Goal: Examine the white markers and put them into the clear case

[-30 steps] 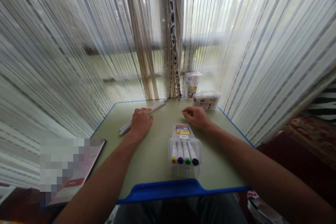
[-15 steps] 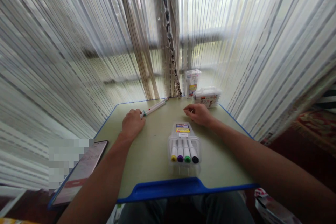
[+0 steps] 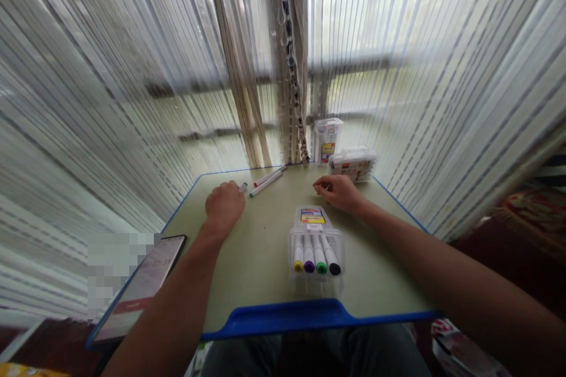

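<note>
My left hand (image 3: 224, 206) is closed around a marker, low over the far left of the table. Only the marker's greyish-green end (image 3: 243, 187) sticks out past the fingers; the rest is hidden. Just right of it lie a red-tipped white marker (image 3: 269, 176) and a green-tipped white marker (image 3: 265, 185), side by side. My right hand (image 3: 338, 191) rests on the far right of the table, fingers loosely bent and apart, with nothing seen in them. Nearer me lies a clear plastic case (image 3: 338, 241), holding markers with yellow, purple, green and black ends.
An upright clear case (image 3: 327, 141) and a clear handled box (image 3: 352, 166) stand at the back right. A phone or tablet (image 3: 145, 288) lies along the left edge. The pale table (image 3: 256, 265) has a blue rim; string curtains (image 3: 132, 100) hang around it.
The held marker has come away from the two lying markers, which now show separately. My right hand stays in place; the whole view has shifted slightly.
</note>
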### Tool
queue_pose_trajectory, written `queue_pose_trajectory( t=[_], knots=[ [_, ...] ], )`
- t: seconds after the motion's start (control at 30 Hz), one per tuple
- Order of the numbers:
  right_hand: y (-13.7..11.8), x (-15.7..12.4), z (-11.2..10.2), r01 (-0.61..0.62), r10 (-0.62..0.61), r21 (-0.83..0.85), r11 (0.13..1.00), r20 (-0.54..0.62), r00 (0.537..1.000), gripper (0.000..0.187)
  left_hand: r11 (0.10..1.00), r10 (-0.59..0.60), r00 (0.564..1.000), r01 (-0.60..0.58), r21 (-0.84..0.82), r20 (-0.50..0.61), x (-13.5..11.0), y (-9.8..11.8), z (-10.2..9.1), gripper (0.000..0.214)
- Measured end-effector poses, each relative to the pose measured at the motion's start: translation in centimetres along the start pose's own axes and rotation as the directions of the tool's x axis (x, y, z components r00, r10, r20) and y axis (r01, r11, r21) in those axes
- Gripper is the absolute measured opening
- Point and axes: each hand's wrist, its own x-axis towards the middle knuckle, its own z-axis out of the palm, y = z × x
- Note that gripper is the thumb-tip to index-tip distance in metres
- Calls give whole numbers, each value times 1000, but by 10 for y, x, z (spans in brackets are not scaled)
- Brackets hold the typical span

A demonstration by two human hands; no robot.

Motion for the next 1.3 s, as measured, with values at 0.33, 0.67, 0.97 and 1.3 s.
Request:
queue_pose_trajectory(
  t=[0.33, 0.67, 0.97, 1.3],
  knots=[
    [-15, -1, -1, 6, 9, 177, 984, -82, 997, 35, 532, 338, 801, -596, -602, -494, -20, 40, 14, 21],
    [-44, -10, 3, -12, -6, 578, 816, 29, 1000, 39, 444, 478, 715, -698, -561, -511, -23, 60, 24, 16],
    [-43, -2, -2, -159, 181, 716, 680, 47, 982, 34, 496, 387, 825, -562, -661, -412, -17, 54, 28, 25],
    [-20, 3, -4, -336, 435, 854, 397, 147, 889, 21, 85, 197, 963, -202, -976, -183, -13, 50, 31, 35]
  ],
)
